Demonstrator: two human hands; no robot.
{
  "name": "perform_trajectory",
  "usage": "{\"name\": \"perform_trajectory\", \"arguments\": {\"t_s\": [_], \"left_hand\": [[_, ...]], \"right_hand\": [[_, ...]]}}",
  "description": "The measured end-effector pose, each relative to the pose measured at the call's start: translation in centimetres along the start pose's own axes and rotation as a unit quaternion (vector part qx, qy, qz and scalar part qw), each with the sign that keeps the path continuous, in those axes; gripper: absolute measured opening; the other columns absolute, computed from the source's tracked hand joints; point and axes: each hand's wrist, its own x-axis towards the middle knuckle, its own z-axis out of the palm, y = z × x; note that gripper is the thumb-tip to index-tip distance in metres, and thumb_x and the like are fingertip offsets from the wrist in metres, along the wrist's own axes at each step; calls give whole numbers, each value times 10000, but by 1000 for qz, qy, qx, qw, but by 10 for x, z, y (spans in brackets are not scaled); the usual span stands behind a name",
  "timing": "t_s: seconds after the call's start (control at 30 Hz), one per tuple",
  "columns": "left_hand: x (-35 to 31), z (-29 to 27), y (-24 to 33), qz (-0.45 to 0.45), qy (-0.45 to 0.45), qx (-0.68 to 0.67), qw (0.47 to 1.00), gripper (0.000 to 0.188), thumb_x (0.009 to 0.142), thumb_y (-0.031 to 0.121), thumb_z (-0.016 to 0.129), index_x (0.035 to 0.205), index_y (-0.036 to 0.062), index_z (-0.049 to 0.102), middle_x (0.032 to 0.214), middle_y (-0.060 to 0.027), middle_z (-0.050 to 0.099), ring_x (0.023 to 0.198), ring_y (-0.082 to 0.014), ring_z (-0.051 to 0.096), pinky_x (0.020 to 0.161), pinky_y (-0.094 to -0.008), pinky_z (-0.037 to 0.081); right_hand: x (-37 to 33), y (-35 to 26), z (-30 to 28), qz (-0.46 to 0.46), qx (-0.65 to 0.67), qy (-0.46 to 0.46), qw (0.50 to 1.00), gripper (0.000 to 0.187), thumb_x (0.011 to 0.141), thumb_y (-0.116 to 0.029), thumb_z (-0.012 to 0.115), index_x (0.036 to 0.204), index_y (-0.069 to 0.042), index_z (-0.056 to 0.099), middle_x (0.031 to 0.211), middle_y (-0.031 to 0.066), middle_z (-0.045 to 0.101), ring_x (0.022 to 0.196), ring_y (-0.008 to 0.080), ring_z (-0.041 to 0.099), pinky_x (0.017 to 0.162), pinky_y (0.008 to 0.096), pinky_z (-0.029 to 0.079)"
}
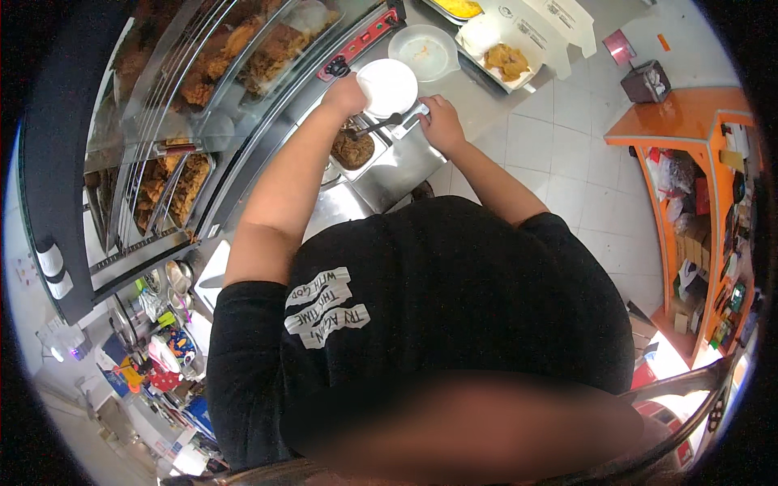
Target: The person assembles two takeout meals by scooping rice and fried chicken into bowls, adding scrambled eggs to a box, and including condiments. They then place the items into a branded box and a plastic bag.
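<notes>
My left hand [347, 95] is closed at the left rim of a round white bowl [391, 85], its fingertips partly hidden. On the other side, my right hand [442, 126] pinches the edge of a flat, pale, shiny piece [411, 121], which looks like a pan lid; its exact kind is unclear. Just below the bowl, a pan of brown minced food [353, 151] is set into the steel counter. A black ladle [379, 126] rests across that pan, its handle end near the flat piece.
A glass display case [227, 105] with fried food stands along the left. Beyond the bowl are a translucent lidlike dish [423, 53] and an open white carton [559, 40] with a fried piece [506, 61]. An orange shelf unit [673, 121] stands at right on the tiled floor.
</notes>
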Motion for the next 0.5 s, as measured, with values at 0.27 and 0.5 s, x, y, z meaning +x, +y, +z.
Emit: {"name": "perform_trajectory", "arguments": {"t_s": [0.27,0.5], "left_hand": [[-28,-9,9,-82,-37,51,995,478,925,301,577,1278,-10,490,1183,-232,627,1109,-394,609,924,-471,495],[-115,-9,-2,-45,246,-63,966,450,941,249,543,1245,-76,471,1050,-290,609,1018,-456,607,873,-479,505]], "right_hand": [[-33,-13,-7,-180,-1,2,984,326,780,-102,653,1105,-88,660,973,116,586,955,318,557,792,442,440],[-49,-23,2,-191,-90,-64,975,356,765,-87,646,1119,-120,672,979,62,590,929,264,550,784,415,432]]}}
